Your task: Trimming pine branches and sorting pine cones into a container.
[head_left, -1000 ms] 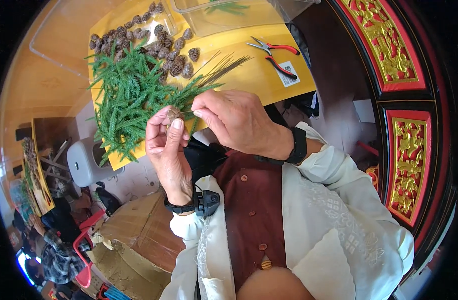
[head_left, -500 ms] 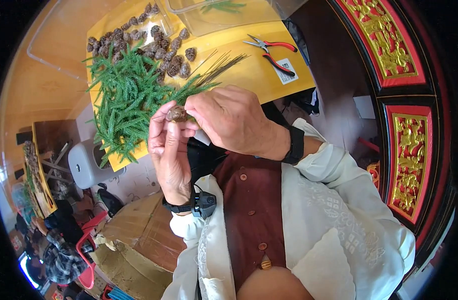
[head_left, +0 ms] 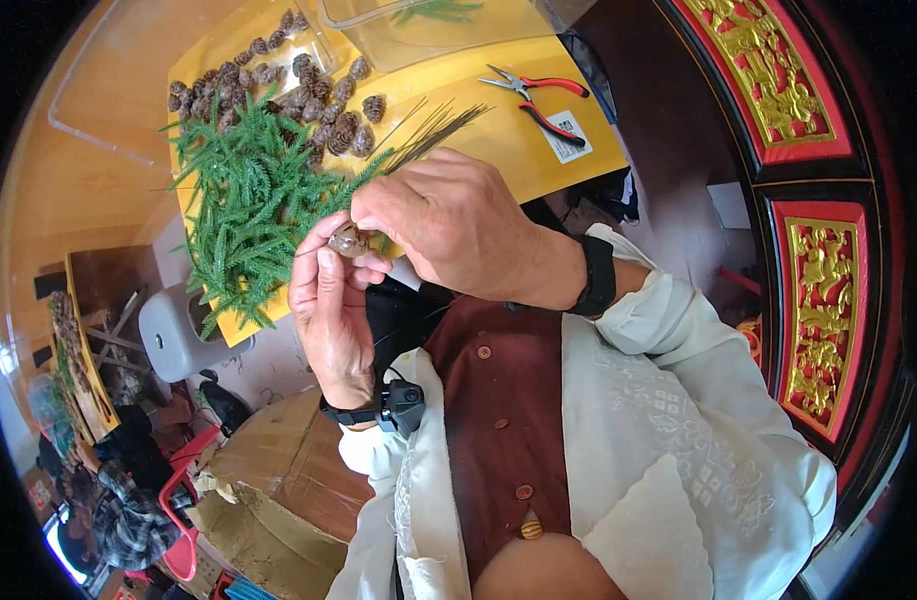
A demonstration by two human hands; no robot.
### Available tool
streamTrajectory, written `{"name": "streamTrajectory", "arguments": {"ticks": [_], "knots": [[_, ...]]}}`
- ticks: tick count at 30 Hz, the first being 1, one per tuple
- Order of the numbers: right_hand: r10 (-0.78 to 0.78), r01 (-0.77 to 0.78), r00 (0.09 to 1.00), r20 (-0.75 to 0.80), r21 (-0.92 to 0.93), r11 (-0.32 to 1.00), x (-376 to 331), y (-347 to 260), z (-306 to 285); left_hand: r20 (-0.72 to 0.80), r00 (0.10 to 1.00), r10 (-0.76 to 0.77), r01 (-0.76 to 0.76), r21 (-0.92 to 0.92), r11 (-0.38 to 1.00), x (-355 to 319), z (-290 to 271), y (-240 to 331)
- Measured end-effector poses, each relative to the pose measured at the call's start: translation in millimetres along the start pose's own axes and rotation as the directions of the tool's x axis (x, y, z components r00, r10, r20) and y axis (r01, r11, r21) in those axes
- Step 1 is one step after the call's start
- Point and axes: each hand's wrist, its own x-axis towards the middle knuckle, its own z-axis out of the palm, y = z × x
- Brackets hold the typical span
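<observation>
A small brown pine cone (head_left: 348, 241) sits between the thumb and fingers of my left hand (head_left: 330, 310), just past the table's near edge. My right hand (head_left: 448, 225) is closed in a pinch at the cone's upper side, its fingertips touching or nearly touching it. What those fingertips grip is too small and hidden to make out. Left of and beyond my hands lies a heap of green artificial fir sprigs (head_left: 243, 205). More pine cones (head_left: 343, 132) are spread behind the heap. Thin dark wire stems (head_left: 433, 135) fan out past my right hand.
Red-handled long-nose pliers (head_left: 538, 100) lie on the yellow table (head_left: 458, 90), over a white printed label (head_left: 568, 140). A clear plastic box (head_left: 408, 40) stands at the far side. A torn cardboard box (head_left: 268, 510) is at lower left, near a person in a plaid sleeve (head_left: 128, 515).
The view has shifted slightly. My right fingertips have moved a little left across the top of the cone, and the cone seems slightly turned in my left hand.
</observation>
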Motion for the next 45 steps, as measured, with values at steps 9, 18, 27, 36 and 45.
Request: {"name": "streamTrajectory", "arguments": {"ticks": [9,18,27,36,45], "knots": [[0.021,-0.022,0.999,0.025,0.045,0.999,1,0,-6,0.009,1.000,0.023,-0.023,-0.034,0.999,1,-1,-2],[0.013,-0.016,0.999,0.033,0.083,0.996,2,0,-7,-0.010,1.000,0.001,-0.001,-0.059,0.998,1,0,-5],[0.048,-0.048,0.999,0.007,0.105,0.993,-2,2,-3,-0.056,0.998,0.023,-0.023,-0.001,1.000,0,10,-5],[0.088,-0.093,0.995,0.039,0.149,0.985,-8,5,-6,-0.017,0.999,0.042,-0.042,-0.023,0.999,-1,2,-4],[0.095,-0.101,0.994,0.047,0.137,0.985,-5,4,-8,-0.079,0.997,0.024,-0.025,-0.004,1.000,0,11,-9]]}}
